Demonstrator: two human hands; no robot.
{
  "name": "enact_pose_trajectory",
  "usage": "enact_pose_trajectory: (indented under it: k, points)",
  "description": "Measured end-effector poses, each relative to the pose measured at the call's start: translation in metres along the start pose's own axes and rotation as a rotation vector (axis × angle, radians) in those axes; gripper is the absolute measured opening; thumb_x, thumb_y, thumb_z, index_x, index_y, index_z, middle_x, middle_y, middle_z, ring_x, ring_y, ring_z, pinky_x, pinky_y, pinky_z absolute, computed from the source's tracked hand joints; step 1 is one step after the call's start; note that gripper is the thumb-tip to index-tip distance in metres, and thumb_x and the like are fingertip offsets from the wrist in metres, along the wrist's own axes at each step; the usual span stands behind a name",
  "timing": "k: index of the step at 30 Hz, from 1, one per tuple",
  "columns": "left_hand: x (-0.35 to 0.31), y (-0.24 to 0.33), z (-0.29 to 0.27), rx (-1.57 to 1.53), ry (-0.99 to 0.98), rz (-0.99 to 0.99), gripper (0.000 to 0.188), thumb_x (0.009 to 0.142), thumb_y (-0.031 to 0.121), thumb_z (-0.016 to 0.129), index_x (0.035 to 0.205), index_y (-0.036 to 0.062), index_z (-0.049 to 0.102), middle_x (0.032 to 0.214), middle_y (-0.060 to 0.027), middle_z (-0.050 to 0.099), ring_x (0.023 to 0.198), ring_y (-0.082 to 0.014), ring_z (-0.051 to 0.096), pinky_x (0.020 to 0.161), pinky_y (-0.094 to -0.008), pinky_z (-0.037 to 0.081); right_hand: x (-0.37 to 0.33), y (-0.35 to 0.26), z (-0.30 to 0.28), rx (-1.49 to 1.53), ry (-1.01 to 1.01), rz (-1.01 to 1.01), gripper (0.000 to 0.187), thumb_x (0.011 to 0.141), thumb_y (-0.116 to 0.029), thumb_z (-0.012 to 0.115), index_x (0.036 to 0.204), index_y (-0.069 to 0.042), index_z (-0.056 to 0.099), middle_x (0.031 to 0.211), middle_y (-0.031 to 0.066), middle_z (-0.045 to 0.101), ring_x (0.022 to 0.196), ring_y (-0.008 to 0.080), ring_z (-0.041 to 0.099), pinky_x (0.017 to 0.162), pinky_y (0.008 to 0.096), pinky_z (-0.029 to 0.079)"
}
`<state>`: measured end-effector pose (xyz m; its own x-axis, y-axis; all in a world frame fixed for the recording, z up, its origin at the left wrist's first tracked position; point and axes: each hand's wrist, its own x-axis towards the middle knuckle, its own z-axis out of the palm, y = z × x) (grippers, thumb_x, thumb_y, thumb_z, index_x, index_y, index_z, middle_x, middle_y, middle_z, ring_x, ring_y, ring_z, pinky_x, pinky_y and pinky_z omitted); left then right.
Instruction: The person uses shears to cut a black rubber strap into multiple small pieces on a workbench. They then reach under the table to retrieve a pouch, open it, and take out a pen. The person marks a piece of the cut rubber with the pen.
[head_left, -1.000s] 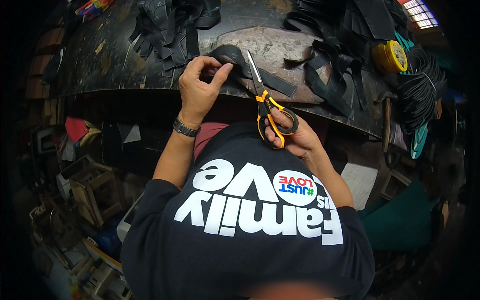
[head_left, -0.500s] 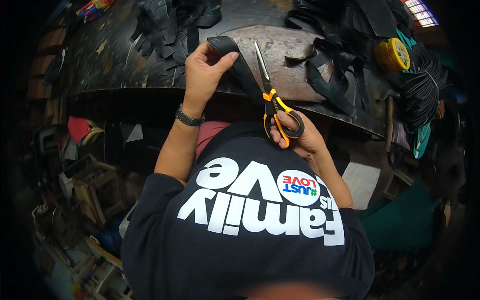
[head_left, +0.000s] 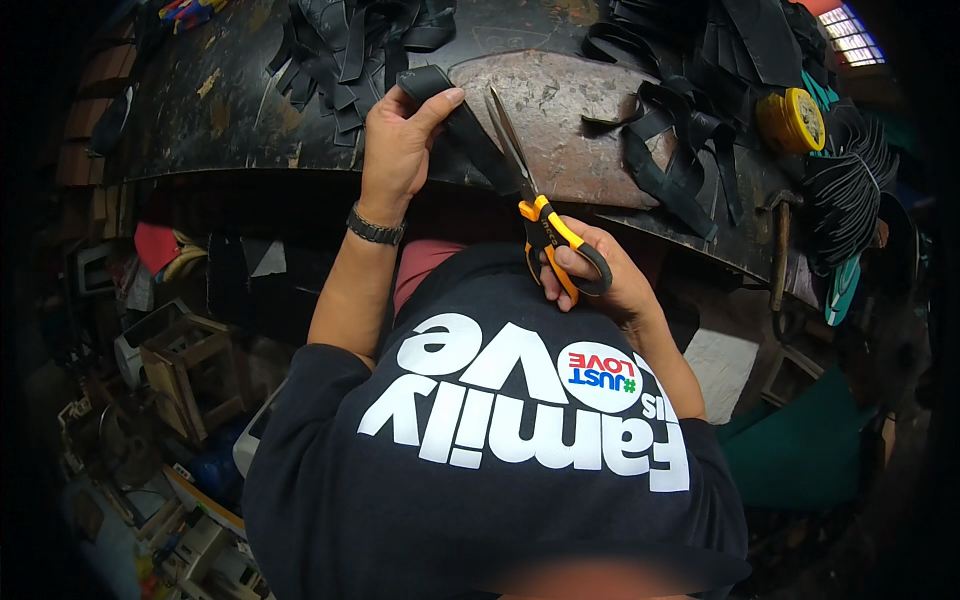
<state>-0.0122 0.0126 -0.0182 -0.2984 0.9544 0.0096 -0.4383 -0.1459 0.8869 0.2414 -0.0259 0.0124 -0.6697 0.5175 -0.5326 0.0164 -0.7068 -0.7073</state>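
My left hand [head_left: 398, 140] pinches a black strip [head_left: 470, 140] between thumb and fingers above the table's near edge. The strip bends over the fingers and slants down toward the scissors. My right hand [head_left: 600, 265] is closed around the black and orange handles of a pair of scissors [head_left: 538, 215]. Their silver blades point up and away, close beside the strip, and look nearly together. Whether the strip lies between the blades near the pivot I cannot tell.
A dark worktable [head_left: 240, 110] spans the far side. On it lie a brown board [head_left: 570, 120], black strip piles [head_left: 345, 50], loose curled strips [head_left: 680, 150], a yellow tub [head_left: 790, 122], a hammer [head_left: 780, 250] and a tied black bundle [head_left: 850, 190]. A wooden stool frame [head_left: 195, 370] stands at left.
The scissor blades have drawn closer together and shifted slightly left toward the strip. My left hand, still pinching the strip, has moved slightly left.
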Motion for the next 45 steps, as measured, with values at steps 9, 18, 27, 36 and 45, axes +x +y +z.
enact_pose_trajectory:
  k: [9,18,27,36,45]
  points:
    - [0.005,0.003,-0.004,0.081,-0.015,0.033,0.019,0.081,0.000,0.072,0.098,0.0024,0.065,0.089,-0.0040,0.068,0.078,-0.0099,0.065,0.074,-0.0230,0.054,0.003,-0.001,0.000,-0.071,-0.023,-0.017,0.040,0.085,-0.037,0.069,0.104,-0.004,0.056,0.072,0.0055,0.061,0.059,0.0099,0.057,0.056,0.0209,0.046]
    - [0.000,-0.001,0.000,0.178,-0.067,0.063,0.016,0.081,0.000,0.072,0.095,0.0007,0.065,0.086,-0.0044,0.068,0.078,-0.0102,0.064,0.075,-0.0241,0.053,0.012,0.000,0.005,-0.119,-0.012,-0.032,0.040,0.087,-0.040,0.065,0.104,-0.005,0.056,0.072,0.0040,0.061,0.059,0.0094,0.057,0.059,0.0199,0.045]
    - [-0.010,0.004,0.004,0.309,-0.092,0.048,0.014,0.081,0.005,0.074,0.092,0.0006,0.067,0.082,-0.0033,0.068,0.074,-0.0086,0.063,0.070,-0.0229,0.052,0.010,-0.004,0.005,-0.019,0.079,-0.092,0.030,0.087,-0.020,0.070,0.106,-0.003,0.053,0.074,0.0047,0.060,0.058,0.0085,0.059,0.051,0.0196,0.048]
    - [-0.054,-0.002,0.040,0.826,-0.575,0.425,0.033,0.071,-0.001,0.075,0.104,0.0033,0.068,0.089,-0.0117,0.068,0.076,-0.0243,0.068,0.068,-0.0301,0.055,0.025,-0.016,0.004,-0.054,0.285,-0.587,0.046,0.077,-0.002,0.075,0.115,-0.001,0.050,0.100,0.0091,0.065,0.083,0.0116,0.064,0.077,0.0233,0.052]
    - [-0.058,0.004,0.035,0.796,-0.651,-0.039,0.033,0.073,0.017,0.082,0.095,-0.0004,0.066,0.080,-0.0058,0.065,0.073,-0.0105,0.062,0.064,-0.0223,0.050,0.023,-0.008,0.004,0.005,0.276,-0.637,0.039,0.075,0.002,0.074,0.106,-0.005,0.053,0.089,0.0028,0.061,0.077,0.0080,0.060,0.072,0.0210,0.050]
